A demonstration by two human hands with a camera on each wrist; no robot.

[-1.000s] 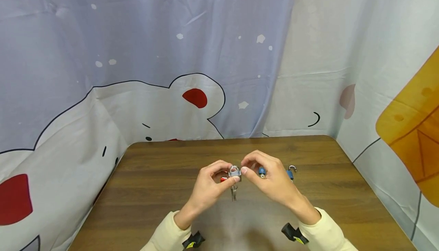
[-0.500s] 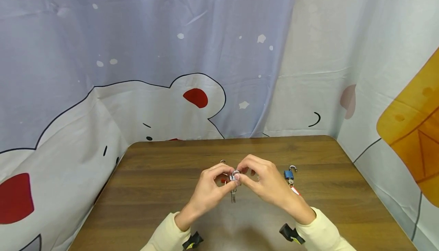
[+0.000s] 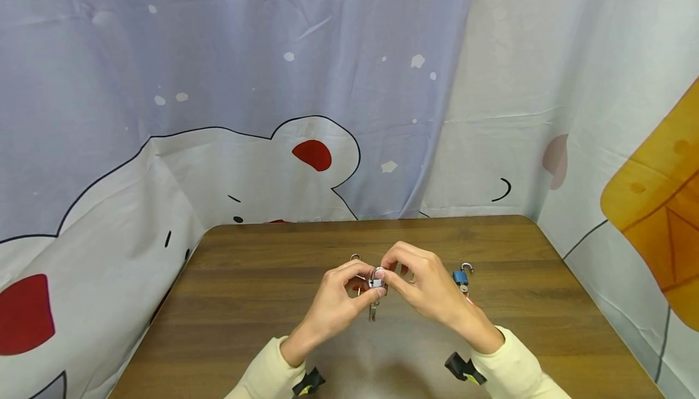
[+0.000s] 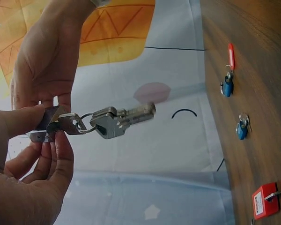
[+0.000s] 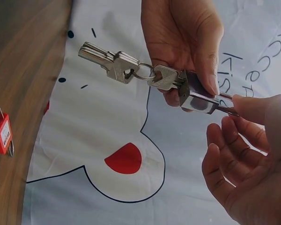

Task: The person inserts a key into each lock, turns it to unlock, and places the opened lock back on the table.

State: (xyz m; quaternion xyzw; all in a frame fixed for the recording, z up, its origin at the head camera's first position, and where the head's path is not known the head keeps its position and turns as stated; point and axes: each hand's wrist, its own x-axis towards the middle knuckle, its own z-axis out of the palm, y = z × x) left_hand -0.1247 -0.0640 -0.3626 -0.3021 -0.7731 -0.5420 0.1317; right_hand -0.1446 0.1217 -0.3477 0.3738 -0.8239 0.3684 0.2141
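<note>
A silver padlock is held up over the table between both hands. My left hand pinches its body between thumb and fingers. At the shackle, the thumb and index finger of my right hand pinch the metal loop, seen in the right wrist view. One key sits in the bottom of the lock body. From its ring hangs a bunch of silver keys, also visible below the hands in the head view. Fingers partly cover the lock body.
On the wooden table lies a blue padlock with its shackle open and a red tag attached. A second blue padlock and a red padlock lie farther along. Patterned curtains stand behind the table.
My right hand has moved left, from apart to pinching the shackle. In the last half second both hands have shifted only slightly. The left hand has kept its grip on the padlock.
</note>
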